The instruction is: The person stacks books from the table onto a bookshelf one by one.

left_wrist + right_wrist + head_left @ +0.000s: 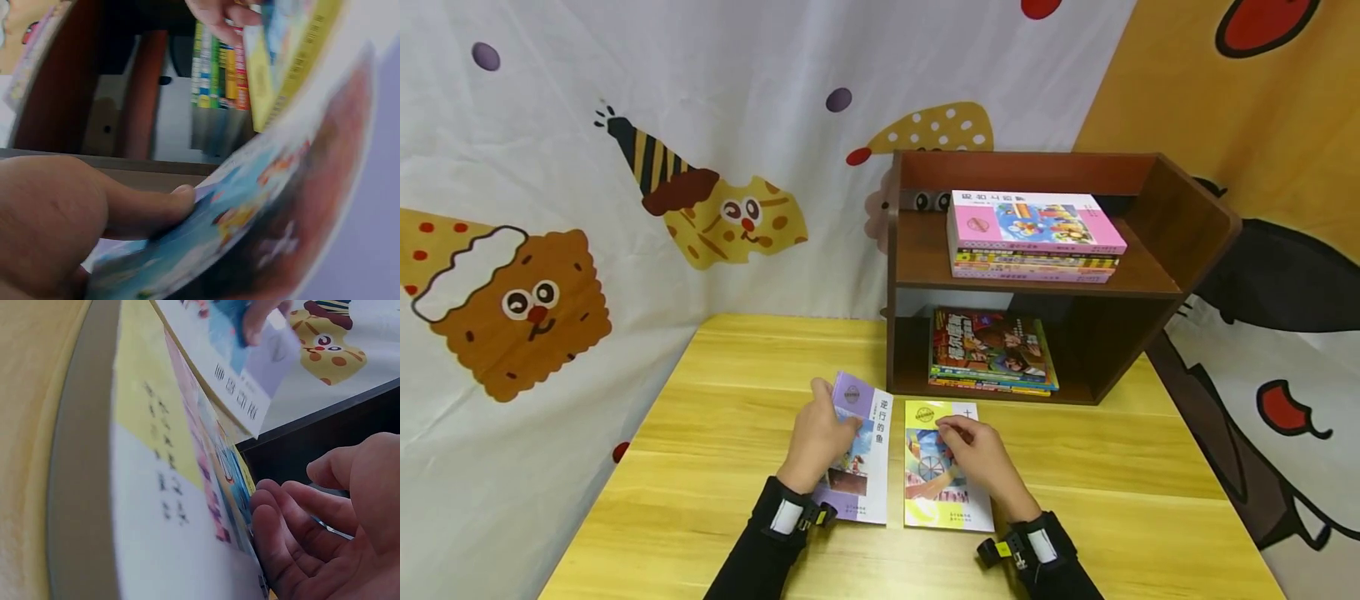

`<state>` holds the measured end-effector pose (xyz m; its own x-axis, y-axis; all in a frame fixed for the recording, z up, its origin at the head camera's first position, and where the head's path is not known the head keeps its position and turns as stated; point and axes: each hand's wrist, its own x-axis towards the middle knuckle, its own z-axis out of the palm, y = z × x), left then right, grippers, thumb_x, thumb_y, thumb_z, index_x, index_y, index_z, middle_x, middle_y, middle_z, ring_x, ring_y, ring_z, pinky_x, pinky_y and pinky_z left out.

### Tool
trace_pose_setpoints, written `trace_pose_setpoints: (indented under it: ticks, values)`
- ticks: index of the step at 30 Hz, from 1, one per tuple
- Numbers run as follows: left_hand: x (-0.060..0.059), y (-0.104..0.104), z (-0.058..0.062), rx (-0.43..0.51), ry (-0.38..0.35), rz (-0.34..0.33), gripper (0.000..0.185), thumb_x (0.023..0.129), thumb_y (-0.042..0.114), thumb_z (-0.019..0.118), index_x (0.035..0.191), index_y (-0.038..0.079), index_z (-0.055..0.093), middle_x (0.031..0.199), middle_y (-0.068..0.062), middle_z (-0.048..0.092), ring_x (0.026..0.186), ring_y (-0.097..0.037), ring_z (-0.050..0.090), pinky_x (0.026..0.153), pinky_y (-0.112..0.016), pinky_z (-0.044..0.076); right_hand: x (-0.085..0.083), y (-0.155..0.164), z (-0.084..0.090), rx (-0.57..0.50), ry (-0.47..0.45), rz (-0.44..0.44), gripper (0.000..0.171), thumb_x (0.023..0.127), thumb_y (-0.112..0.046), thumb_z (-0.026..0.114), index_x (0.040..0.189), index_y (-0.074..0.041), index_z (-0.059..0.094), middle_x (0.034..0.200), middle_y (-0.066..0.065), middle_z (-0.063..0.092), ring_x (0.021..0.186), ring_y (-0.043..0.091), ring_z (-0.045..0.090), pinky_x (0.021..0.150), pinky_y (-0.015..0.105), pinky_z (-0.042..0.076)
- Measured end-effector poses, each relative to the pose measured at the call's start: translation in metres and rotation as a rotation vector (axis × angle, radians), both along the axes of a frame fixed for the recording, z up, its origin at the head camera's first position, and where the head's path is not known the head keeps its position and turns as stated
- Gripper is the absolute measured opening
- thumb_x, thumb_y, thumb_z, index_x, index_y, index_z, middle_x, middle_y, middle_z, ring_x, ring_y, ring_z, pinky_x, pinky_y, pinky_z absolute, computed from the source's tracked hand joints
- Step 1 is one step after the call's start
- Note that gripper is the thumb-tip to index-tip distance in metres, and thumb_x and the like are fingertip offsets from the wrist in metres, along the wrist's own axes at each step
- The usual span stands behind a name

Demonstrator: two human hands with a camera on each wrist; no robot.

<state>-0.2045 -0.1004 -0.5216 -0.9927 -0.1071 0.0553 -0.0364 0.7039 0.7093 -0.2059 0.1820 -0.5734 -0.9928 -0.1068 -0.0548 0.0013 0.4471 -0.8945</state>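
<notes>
A purple-and-white book (877,479) is gripped at its left side by my left hand (816,437), thumb on the cover. In the left wrist view that thumb (153,209) lies along the cover picture, and the fingers behind are hidden. Just to the right, a yellow-and-white book (925,510) lies with its cover up. My right hand (985,458) is over this book's right side. Its loosely bent fingers (269,531) touch the cover in the right wrist view, with the thumb held apart.
A brown two-level bookshelf (1037,287) stands behind the books on the wooden table (760,358). Its upper level bears a stack of pink-covered books (1037,223); the lower holds a stack of colourful books (992,346). A cartoon-printed cloth (737,100) hangs behind.
</notes>
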Motion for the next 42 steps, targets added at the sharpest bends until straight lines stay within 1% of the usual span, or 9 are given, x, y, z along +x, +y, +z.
trace_pose_setpoints:
  ticks: [5, 10, 15, 19, 24, 26, 30, 36, 42]
  values:
    - [0.005, 0.0, 0.027, 0.103, 0.108, -0.065, 0.055, 0.09, 0.021, 0.08, 0.127, 0.015, 0.039, 0.087, -0.011, 0.069, 0.063, -0.018, 0.061, 0.053, -0.032, 0.047, -0.003, 0.006, 0.004, -0.035, -0.04, 0.031, 0.032, 0.105, -0.033, 0.062, 0.131, -0.015, 0.07, 0.101, 0.01, 0.075, 0.074, 0.022, 0.069, 0.064, 0.031, 0.058]
    - [0.009, 0.001, 0.051, 0.256, 0.206, -0.137, 0.055, 0.09, 0.018, 0.08, 0.132, 0.019, 0.045, 0.099, -0.005, 0.074, 0.071, -0.015, 0.067, 0.064, -0.035, 0.053, -0.007, 0.009, 0.016, -0.041, -0.022, 0.116, 0.048, 0.105, -0.049, 0.058, 0.138, -0.015, 0.066, 0.108, 0.013, 0.077, 0.082, 0.027, 0.073, 0.068, 0.036, 0.062]
    - [0.007, 0.008, 0.07, 0.44, 0.262, -0.193, 0.052, 0.089, 0.017, 0.082, 0.127, 0.02, 0.046, 0.109, -0.001, 0.075, 0.081, -0.018, 0.072, 0.076, -0.04, 0.057, -0.009, 0.005, 0.043, -0.088, 0.051, 0.267, 0.051, 0.11, -0.047, 0.045, 0.144, -0.014, 0.06, 0.118, 0.016, 0.074, 0.089, 0.035, 0.075, 0.077, 0.048, 0.063]
    - [0.004, 0.017, 0.082, 0.569, 0.307, -0.261, 0.052, 0.09, 0.018, 0.081, 0.127, 0.018, 0.045, 0.113, -0.003, 0.075, 0.086, -0.02, 0.075, 0.079, -0.041, 0.062, -0.005, -0.003, 0.07, -0.15, 0.095, 0.345, 0.045, 0.113, -0.039, 0.041, 0.149, -0.015, 0.055, 0.12, 0.016, 0.073, 0.091, 0.032, 0.076, 0.082, 0.051, 0.063]
    - [0.002, 0.028, 0.087, 0.69, 0.353, -0.278, 0.052, 0.092, 0.016, 0.08, 0.129, 0.016, 0.043, 0.109, -0.009, 0.073, 0.078, -0.025, 0.075, 0.066, -0.042, 0.064, -0.001, -0.016, 0.092, -0.22, 0.094, 0.381, 0.044, 0.11, -0.038, 0.051, 0.153, -0.026, 0.05, 0.127, 0.011, 0.07, 0.096, 0.026, 0.076, 0.078, 0.043, 0.064]
    - [0.002, 0.033, 0.086, 0.733, 0.356, -0.275, 0.052, 0.092, 0.018, 0.08, 0.129, 0.017, 0.043, 0.109, -0.01, 0.072, 0.077, -0.026, 0.075, 0.064, -0.043, 0.063, 0.001, -0.021, 0.095, -0.258, 0.105, 0.356, 0.044, 0.109, -0.037, 0.054, 0.151, -0.029, 0.05, 0.121, 0.011, 0.071, 0.091, 0.026, 0.077, 0.072, 0.043, 0.065]
    - [0.002, 0.041, 0.085, 0.788, 0.342, -0.283, 0.053, 0.092, 0.024, 0.08, 0.13, 0.018, 0.043, 0.109, -0.009, 0.072, 0.08, -0.028, 0.077, 0.065, -0.045, 0.064, 0.002, -0.023, 0.095, -0.35, 0.156, 0.294, 0.042, 0.109, -0.032, 0.054, 0.15, -0.025, 0.051, 0.112, 0.019, 0.073, 0.081, 0.03, 0.078, 0.063, 0.047, 0.064]
    - [-0.003, 0.046, 0.086, 0.793, 0.297, -0.286, 0.054, 0.094, 0.032, 0.078, 0.133, 0.021, 0.043, 0.109, -0.01, 0.074, 0.079, -0.028, 0.077, 0.064, -0.045, 0.064, -0.002, -0.016, 0.093, -0.393, 0.193, 0.263, 0.043, 0.11, -0.029, 0.053, 0.151, -0.018, 0.049, 0.109, 0.021, 0.075, 0.079, 0.029, 0.079, 0.062, 0.048, 0.063]
    - [-0.013, 0.042, 0.087, 0.698, 0.327, -0.277, 0.061, 0.1, 0.038, 0.069, 0.15, 0.031, 0.036, 0.119, -0.005, 0.071, 0.085, -0.024, 0.072, 0.066, -0.036, 0.062, -0.008, -0.007, 0.097, -0.423, 0.216, 0.227, 0.043, 0.11, -0.026, 0.053, 0.15, -0.012, 0.05, 0.108, 0.023, 0.075, 0.08, 0.028, 0.079, 0.063, 0.049, 0.064]
